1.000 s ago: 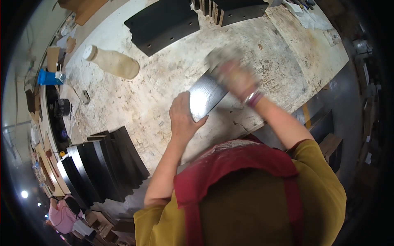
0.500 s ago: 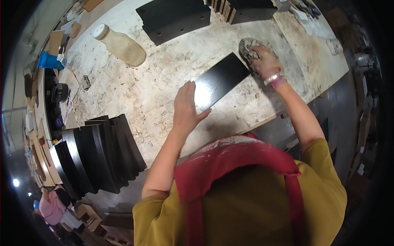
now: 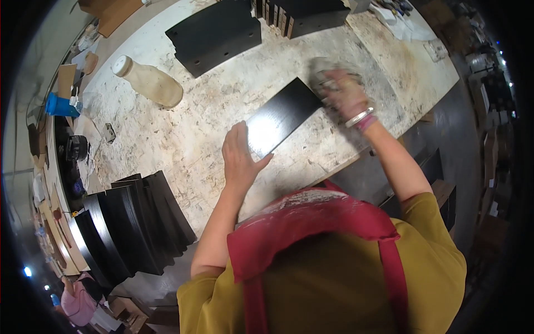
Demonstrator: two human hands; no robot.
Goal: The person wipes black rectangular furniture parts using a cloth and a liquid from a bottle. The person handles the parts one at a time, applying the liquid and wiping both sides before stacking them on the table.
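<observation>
A glossy black rectangular panel [image 3: 282, 111] lies flat on the stained white worktable, light glaring off its near-left end. My left hand [image 3: 239, 153] grips that end, fingers along the left edge and thumb by the near corner. Just past the panel's far-right end, my right hand [image 3: 346, 96] is closed on a crumpled grey rag [image 3: 328, 71] pressed to the tabletop. Motion blurs both the rag and the right fingers. I cannot tell whether the rag touches the panel's edge.
A capped bottle of cloudy liquid [image 3: 153, 83] lies at the left. Dark panels [image 3: 217, 38] sit at the back, beside a row of stacked pieces [image 3: 278, 19]. Several black boards [image 3: 133, 222] stand at the near left. A blue cup [image 3: 60, 104] is at the far-left edge.
The whole view has shifted slightly. My right hand and the rag are now smeared by motion by the panel's far-right end. My left hand keeps its hold on the panel.
</observation>
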